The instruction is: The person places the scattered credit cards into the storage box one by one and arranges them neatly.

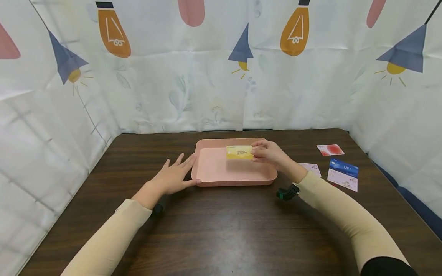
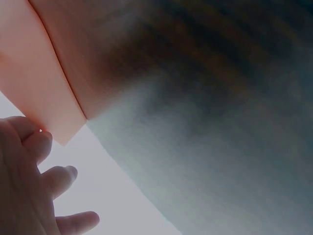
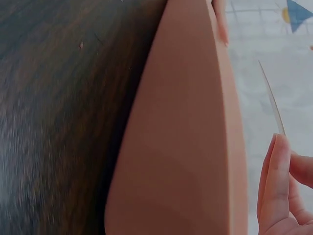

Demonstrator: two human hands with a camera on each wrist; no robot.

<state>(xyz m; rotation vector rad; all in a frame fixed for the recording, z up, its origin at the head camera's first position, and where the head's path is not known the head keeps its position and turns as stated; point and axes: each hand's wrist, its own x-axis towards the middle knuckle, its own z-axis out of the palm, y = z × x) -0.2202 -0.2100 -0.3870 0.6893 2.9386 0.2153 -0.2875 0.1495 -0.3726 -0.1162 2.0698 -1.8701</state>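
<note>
Seemingly placing: right hand pinches 1 yellow rectangular card over pink plastic tray, spread left hand touching it; lowering looks due.

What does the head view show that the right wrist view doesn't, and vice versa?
Only the head: the printed face of the yellow card, plus the red-and-white card and blue VIP card. Only the right wrist: the yellow card edge-on. Both: the right grip pinching it, the left grip, the pink tray, the table and the patterned curtain.
</note>
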